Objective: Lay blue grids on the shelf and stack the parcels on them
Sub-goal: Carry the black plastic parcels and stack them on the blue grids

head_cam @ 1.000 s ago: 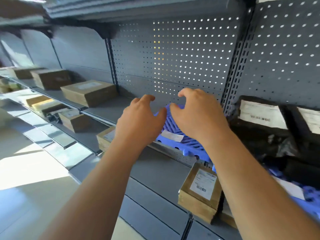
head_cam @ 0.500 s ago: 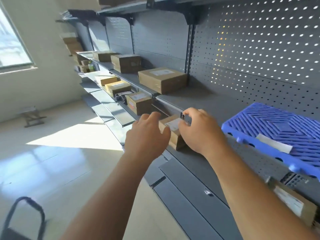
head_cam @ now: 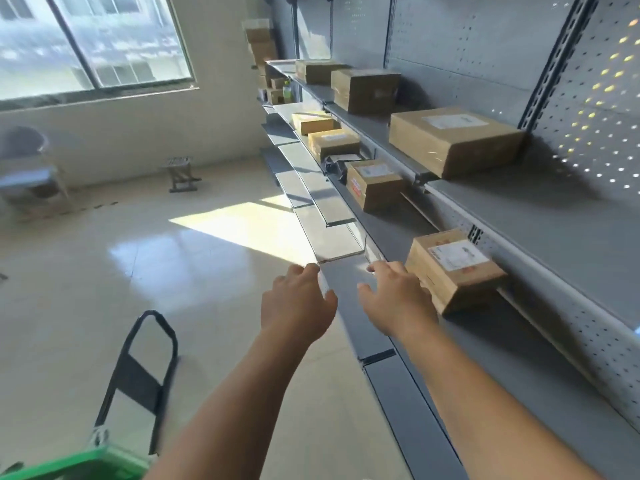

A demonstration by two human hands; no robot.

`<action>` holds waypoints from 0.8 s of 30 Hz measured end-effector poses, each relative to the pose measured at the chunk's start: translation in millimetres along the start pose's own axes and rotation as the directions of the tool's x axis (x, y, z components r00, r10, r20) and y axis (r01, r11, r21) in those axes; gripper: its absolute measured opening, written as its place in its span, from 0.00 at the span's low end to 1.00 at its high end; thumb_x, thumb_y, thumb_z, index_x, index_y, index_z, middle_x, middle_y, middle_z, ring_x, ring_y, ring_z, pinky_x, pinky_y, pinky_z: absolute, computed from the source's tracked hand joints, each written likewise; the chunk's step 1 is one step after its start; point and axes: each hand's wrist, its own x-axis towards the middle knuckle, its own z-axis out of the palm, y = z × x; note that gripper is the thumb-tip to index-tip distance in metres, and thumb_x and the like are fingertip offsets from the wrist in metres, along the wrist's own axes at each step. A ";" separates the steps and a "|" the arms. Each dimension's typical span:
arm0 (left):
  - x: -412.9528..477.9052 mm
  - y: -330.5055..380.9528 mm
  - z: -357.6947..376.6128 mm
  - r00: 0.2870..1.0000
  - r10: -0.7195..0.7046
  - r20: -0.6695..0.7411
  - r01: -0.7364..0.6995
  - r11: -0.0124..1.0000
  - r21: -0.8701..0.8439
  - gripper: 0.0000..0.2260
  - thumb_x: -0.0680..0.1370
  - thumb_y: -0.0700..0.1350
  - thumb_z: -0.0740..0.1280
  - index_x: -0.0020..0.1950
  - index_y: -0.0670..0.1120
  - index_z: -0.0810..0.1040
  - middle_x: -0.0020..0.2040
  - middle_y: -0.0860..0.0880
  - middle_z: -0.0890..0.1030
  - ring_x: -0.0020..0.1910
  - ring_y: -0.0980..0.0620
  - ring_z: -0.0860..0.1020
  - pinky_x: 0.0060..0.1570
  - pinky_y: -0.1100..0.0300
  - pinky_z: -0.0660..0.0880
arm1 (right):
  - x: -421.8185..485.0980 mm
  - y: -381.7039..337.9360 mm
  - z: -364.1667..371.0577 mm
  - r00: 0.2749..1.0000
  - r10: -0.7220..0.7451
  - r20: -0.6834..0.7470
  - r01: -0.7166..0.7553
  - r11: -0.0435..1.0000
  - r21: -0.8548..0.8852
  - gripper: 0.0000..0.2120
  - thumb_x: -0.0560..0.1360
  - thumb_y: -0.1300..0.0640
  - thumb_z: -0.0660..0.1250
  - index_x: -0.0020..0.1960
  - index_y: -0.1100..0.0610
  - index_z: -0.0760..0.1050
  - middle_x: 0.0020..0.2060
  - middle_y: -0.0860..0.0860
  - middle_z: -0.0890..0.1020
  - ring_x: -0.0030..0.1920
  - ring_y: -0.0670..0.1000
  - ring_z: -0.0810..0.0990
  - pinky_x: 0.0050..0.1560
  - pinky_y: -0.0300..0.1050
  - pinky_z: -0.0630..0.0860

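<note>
The grey upper shelf [head_cam: 554,220] carries a row of cardboard parcels [head_cam: 453,140]. The lower shelf [head_cam: 388,233] holds more, the nearest parcel [head_cam: 453,271] near its front edge.

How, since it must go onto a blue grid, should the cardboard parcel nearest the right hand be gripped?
Probably by its two end faces, one hand on each, from the open aisle side. The parcel lies flat, label up, on the shelf; the back panel stands behind it and the upper shelf hangs above.
</note>
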 end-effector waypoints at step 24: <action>195.9 -109.5 3.1 0.938 -0.325 -0.118 0.327 0.945 -0.010 0.26 0.80 0.59 0.59 0.77 0.53 0.65 0.74 0.50 0.69 0.69 0.45 0.69 0.63 0.49 0.70 | 240.6 -117.3 77.6 0.939 -0.271 0.212 0.274 0.961 0.016 0.24 0.80 0.44 0.57 0.74 0.49 0.65 0.71 0.52 0.67 0.69 0.58 0.67 0.65 0.58 0.66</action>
